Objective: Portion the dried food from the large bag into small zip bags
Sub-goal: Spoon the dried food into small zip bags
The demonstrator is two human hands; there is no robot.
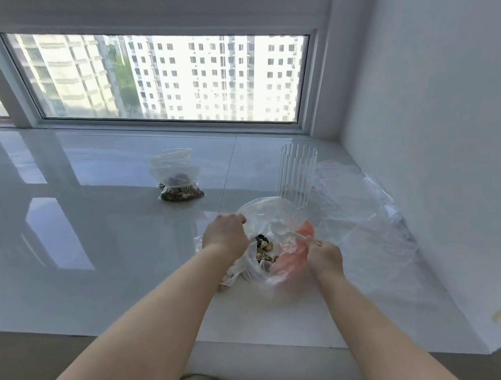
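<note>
The large clear plastic bag (266, 243) of dark and pale dried food pieces (264, 251) lies near me on the glossy white ledge (94, 235), its mouth facing up and slightly far, its long axis running near to far. My left hand (224, 236) grips the left rim with curled fingers, I think to keep the mouth wide. My right hand (324, 257) pinches a thin white handle (301, 237) that reaches into the bag beside something orange (292, 256). A small clear zip bag (177, 178), partly filled, stands far to the left. A ribbed clear glass (298, 176) stands just behind, and crumpled clear plastic (367, 209) lies right.
</note>
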